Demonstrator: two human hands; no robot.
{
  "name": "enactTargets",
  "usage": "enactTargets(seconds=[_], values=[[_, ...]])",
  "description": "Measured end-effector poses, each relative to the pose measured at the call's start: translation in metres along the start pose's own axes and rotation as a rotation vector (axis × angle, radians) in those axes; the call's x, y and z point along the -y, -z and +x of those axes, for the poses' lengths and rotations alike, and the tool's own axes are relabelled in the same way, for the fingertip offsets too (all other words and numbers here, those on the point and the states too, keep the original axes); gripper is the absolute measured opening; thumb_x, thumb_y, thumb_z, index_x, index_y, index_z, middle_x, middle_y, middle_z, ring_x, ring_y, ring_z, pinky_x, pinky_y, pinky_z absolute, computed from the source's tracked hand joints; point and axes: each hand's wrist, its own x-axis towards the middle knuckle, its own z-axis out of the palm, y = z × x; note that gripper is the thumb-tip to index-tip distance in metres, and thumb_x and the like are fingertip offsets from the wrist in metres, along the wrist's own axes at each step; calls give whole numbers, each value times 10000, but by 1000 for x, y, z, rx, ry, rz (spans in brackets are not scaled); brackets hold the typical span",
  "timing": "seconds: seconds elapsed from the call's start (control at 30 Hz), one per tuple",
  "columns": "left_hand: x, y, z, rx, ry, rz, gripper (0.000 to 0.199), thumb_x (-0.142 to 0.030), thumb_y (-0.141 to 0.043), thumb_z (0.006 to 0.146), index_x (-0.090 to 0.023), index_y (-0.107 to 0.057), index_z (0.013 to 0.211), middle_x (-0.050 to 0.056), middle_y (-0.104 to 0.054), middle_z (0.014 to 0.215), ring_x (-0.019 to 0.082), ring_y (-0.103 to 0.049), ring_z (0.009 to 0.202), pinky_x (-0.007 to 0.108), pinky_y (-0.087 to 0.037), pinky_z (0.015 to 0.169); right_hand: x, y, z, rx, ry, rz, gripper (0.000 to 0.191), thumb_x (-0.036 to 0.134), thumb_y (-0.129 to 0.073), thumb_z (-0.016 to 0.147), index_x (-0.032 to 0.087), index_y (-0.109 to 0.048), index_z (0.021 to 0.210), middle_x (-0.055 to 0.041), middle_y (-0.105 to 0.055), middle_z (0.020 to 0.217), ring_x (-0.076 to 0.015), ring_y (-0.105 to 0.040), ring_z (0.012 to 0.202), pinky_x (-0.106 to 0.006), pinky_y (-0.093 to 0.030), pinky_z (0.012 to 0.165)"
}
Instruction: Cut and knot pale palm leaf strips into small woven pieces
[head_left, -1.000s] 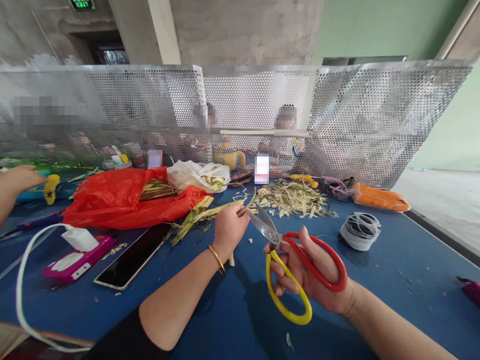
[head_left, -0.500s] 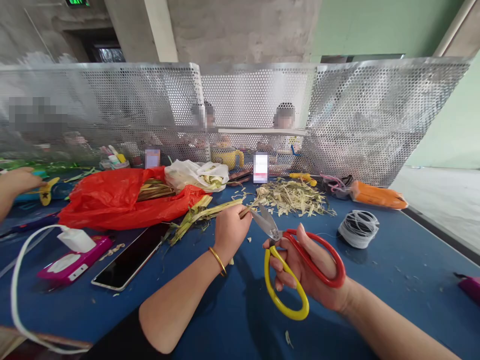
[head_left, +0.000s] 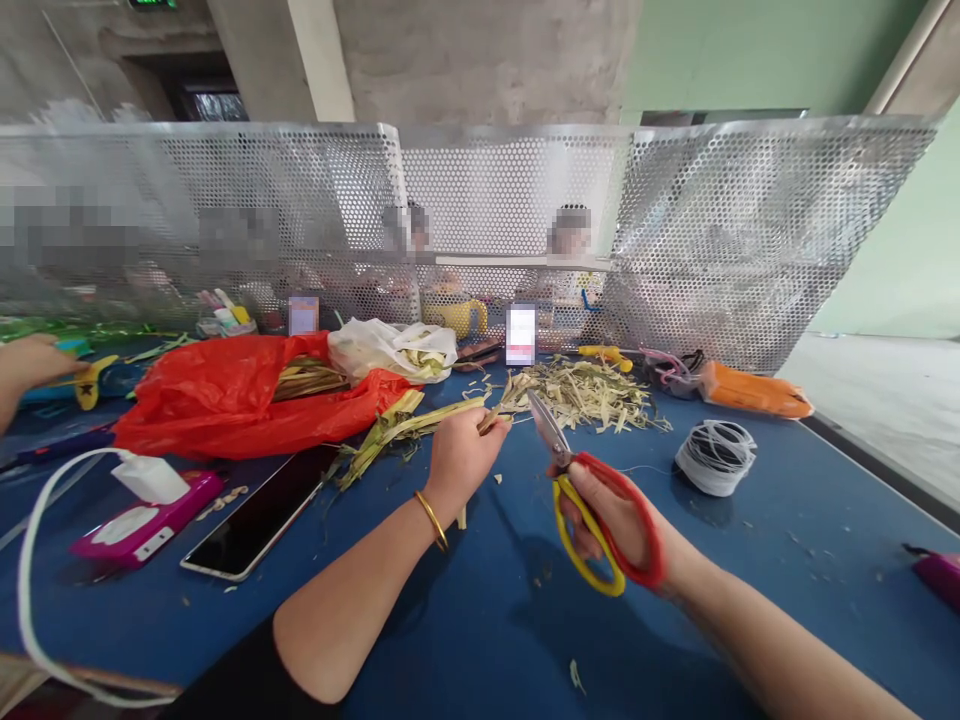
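Note:
My left hand (head_left: 465,452), with a gold bangle at the wrist, pinches a strip of dried plant leaf (head_left: 493,419) whose end pokes out past the fingertips. To its right, my right hand (head_left: 611,510) grips scissors (head_left: 564,458) with one red and one yellow handle. The blades look closed together and point up and left, a little apart from the leaf strip. Just beyond the blades lies a heap of pale cut leaf pieces (head_left: 592,392). Longer leaf strips (head_left: 382,440) lie left of my left hand, by a red plastic bag (head_left: 217,395).
A phone (head_left: 259,520) and a magenta power strip (head_left: 146,520) lie on the left. A spool of thin line (head_left: 716,458) and an orange packet (head_left: 756,390) are at right. A perforated metal screen (head_left: 517,190) crosses the back. Another person's hand (head_left: 30,370) is at far left.
The scissor blades have closed, and the handles have come together. My right hand has turned, with the blade tips shifted slightly right, away from the leaf strip. My left hand has barely moved.

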Motion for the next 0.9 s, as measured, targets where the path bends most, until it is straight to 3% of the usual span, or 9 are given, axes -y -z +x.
enactTargets(seconds=[0.13, 0.27, 0.37, 0.43, 0.5, 0.6, 0.7, 0.77, 0.9], values=[[-6, 8, 3, 145, 262, -481, 204, -324, -656, 691, -162, -553, 622, -70, -386, 493, 62, -308, 450, 222, -205, 464, -4, 12, 1, -168, 160, -1103, 268, 415, -585, 819, 213, -583, 995, -30, -608, 722, -167, -528, 593, -258, -307, 528], [-9, 9, 2, 456, 591, -977, 227, -265, -713, 632, -158, -514, 648, -119, -243, 467, 24, -132, 401, 208, -73, 416, -2, 17, -1, 24, 221, -1503, 246, 242, -530, 810, 191, -618, 1034, -74, -632, 787, -198, -572, 635, -281, -315, 550], [-10, 3, -3, 563, 698, -1073, 255, -246, -730, 616, -154, -493, 631, -120, -265, 461, 11, -125, 393, 197, -46, 408, 2, 17, 0, -34, 324, -1383, 195, 303, -521, 850, 216, -661, 955, -76, -625, 866, -201, -582, 731, -287, -367, 610], [-11, -2, -8, 576, 702, -1079, 320, -254, -754, 595, -166, -446, 588, -122, -260, 451, 6, -122, 387, 201, -39, 406, 3, 14, 6, -154, 340, -1106, 238, 398, -541, 857, 224, -671, 952, -56, -616, 859, -178, -563, 718, -278, -392, 619], [-14, -6, -14, 567, 702, -1066, 345, -273, -775, 569, -166, -448, 577, -124, -253, 441, 5, -126, 385, 208, -41, 411, 2, 8, 13, -197, 244, -749, 318, 479, -567, 831, 203, -665, 957, -9, -576, 697, -136, -501, 579, -255, -381, 539], [-17, -9, -20, 583, 708, -1047, 320, -290, -776, 576, -160, -484, 584, -119, -260, 423, 11, -138, 380, 217, -43, 413, 1, -1, 25, -31, 34, -400, 344, 504, -585, 803, 166, -635, 766, 59, -447, 495, -80, -380, 428, -214, -305, 436], [-15, -9, -19, 546, 750, -1056, 319, -289, -787, 587, -152, -498, 591, -117, -269, 431, 9, -145, 378, 210, -50, 408, 10, 7, 39, 168, -60, -388, 359, 484, -617, 764, 155, -596, 623, 53, -475, 480, -74, -415, 403, -202, -337, 428], [-12, -9, -17, 518, 779, -1089, 316, -339, -788, 611, -132, -554, 654, -113, -292, 457, 4, -152, 379, 196, -56, 401, 23, 23, 53, 248, -39, -568, 361, 482, -630, 738, 150, -620, 597, 26, -526, 474, -106, -474, 397, -232, -392, 437], [-6, -9, -12, 551, 915, -1213, 315, -417, -613, 804, -104, -604, 768, -81, -361, 500, 7, -212, 363, 160, -91, 369, 47, 56, 76, -31, 126, -701, 425, 439, -435, 874, 146, -665, 668, -9, -583, 533, -138, -532, 495, -271, -447, 563]])
